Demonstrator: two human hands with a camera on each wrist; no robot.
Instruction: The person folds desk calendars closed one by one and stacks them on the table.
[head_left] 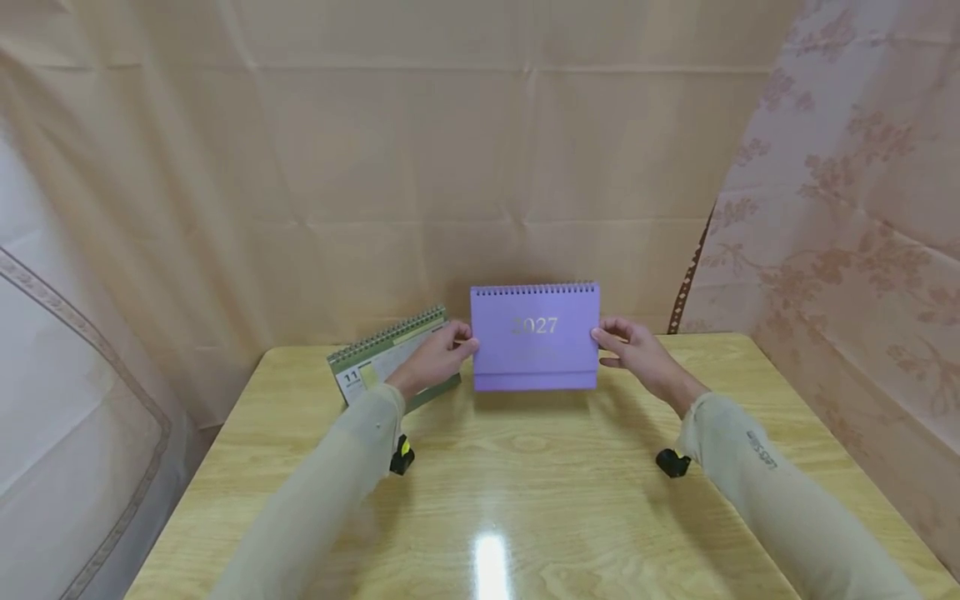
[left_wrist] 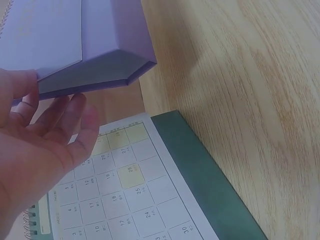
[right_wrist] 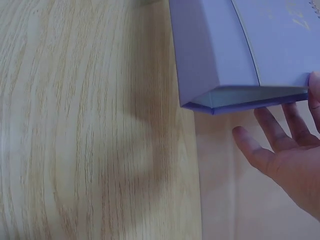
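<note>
"As you look down, how many calendars do you have before you?"

"You have two: one purple calendar [head_left: 536,354], marked 2027, and one green calendar [head_left: 384,362] to its left, askew on the one table [head_left: 525,467], an 11 printed on its page."

"And how many of them do your two hands hold?"

"Just one, the purple. Your left hand [head_left: 437,358] pinches its left side and your right hand [head_left: 637,350] its right, each thumb on the front cover. You have it upright near the table's far edge, spiral along the top, its shadow on the wood below."

"Does your left hand touch the green one too?"

"It passes in front of it in your head view; whether they touch, you cannot tell."

"What else can you count?"

"Two pale sleeves [head_left: 322,492], two black devices [head_left: 672,463], one near each of your cuffs, and one beige cloth [head_left: 420,150] behind the table."
</note>
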